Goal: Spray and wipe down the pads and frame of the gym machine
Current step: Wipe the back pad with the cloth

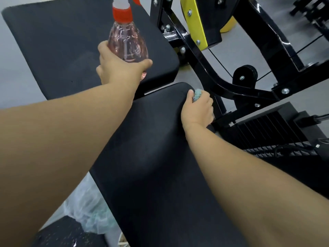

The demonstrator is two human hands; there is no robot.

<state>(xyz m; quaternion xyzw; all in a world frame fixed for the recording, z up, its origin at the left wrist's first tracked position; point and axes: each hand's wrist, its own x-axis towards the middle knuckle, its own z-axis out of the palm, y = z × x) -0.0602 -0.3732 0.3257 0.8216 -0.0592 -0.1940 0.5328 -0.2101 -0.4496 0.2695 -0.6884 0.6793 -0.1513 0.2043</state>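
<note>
Item log: my L hand grips spray bottle over upper pad; R hand clutches cloth at lower pad edge.

clear plastic bag lying crumpled at lower left, just beside a speckled black mat; grey floor showing along the left edge.
</note>
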